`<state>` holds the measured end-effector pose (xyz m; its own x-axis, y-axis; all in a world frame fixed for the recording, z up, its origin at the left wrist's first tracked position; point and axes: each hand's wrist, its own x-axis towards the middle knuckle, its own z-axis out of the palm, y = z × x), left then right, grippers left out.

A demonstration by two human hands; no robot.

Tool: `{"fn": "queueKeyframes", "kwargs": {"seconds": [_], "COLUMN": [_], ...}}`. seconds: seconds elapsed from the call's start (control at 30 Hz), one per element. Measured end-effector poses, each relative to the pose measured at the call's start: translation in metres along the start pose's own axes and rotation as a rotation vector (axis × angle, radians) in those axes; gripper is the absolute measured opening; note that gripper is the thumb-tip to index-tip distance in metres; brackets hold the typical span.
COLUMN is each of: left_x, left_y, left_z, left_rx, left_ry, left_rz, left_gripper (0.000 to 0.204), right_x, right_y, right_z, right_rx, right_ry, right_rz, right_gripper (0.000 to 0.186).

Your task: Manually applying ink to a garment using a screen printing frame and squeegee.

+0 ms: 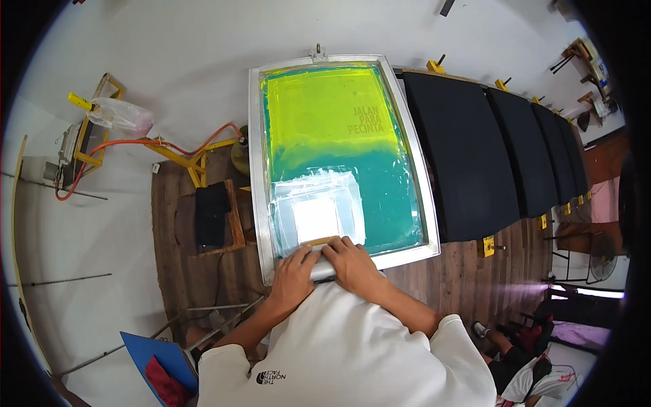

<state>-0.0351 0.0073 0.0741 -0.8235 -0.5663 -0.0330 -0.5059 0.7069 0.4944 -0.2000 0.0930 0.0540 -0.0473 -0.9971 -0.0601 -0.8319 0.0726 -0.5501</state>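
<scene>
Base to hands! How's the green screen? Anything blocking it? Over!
Left hand, right hand close together at near edge of framed green screen. Yellow-green ink across its far part. Black boards alongside at right, not on top.

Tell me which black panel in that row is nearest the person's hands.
The leftmost black panel, right beside the framed screen; the other panels line up farther to the right.

The screen (386, 197) is teal, yellow-green across its upper part (and whitish at lower left); its frame (255, 115) is silvery, the panels (461, 152) black, the hose (122, 142) orange, the floor (441, 278) plank-striped brown.
</scene>
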Motion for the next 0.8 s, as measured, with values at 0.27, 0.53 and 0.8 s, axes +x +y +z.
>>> {"fn": "queueKeyframes", "kwargs": {"seconds": [0.27,0.53,0.8], "left_x": [0.074,0.021,0.028], "left_y": [-0.024,-0.018,0.002], "left_z": [-0.020,0.011,-0.017], "left_rx": [-0.141,-0.007,-0.125], "left_ry": [0.131,-0.015,-0.059], "left_rz": [0.020,-0.046,-0.032], "left_gripper": [0.051,0.057,0.047], "right_x": [0.075,0.027,0.023], "right_y": [0.024,0.010,0.004], "right_z": [-0.029,-0.001,-0.029], "right_rx": [-0.077,-0.078,-0.059], "right_ry": [0.085,0.060,-0.093], "right_rz": [-0.005,-0.018,0.000], "right_gripper": [0.038,0.040,0.039]}}
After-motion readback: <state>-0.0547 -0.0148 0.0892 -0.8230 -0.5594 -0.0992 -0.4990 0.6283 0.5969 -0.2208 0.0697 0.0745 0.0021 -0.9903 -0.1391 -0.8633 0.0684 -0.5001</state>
